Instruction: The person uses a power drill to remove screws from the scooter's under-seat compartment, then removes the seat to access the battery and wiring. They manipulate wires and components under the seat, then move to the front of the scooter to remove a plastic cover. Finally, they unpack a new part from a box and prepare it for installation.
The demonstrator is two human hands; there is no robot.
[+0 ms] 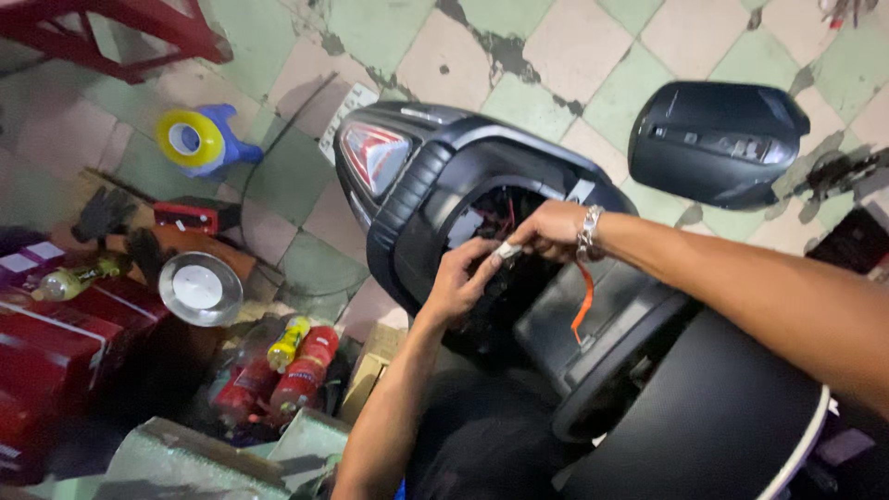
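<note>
Both hands are meeting over the open rear bay (505,218) of a black scooter (435,176), just behind its red tail light (373,153). The left hand (458,282) and the right hand (551,230) are pinching a small pale connector (508,250) between their fingertips, both closed on it, right at the mouth of the bay where thin red wires (500,215) are showing. An orange strap (584,301) is hanging below the right wrist, which is wearing a metal bracelet (589,231). Doing this well probably calls for holding the connector by its body rather than its leads, keeping the two halves square to each other, and pressing straight so nothing is bending; the wires look short, so pulling them further out of the bay could strain them. The detached black cover (718,143) is lying on the tiled floor (593,83), well apart from the scooter. As for containers, the bay is holding wiring, though its depth is too dark to read. A round metal bowl (199,289) at the left is looking empty. Red spray cans (301,370) and a small yellow bottle (287,343) are lying together by a cardboard box (370,370), whose contents cannot be told. A tape dispenser (199,141) with a yellow roll is sitting further off.
</note>
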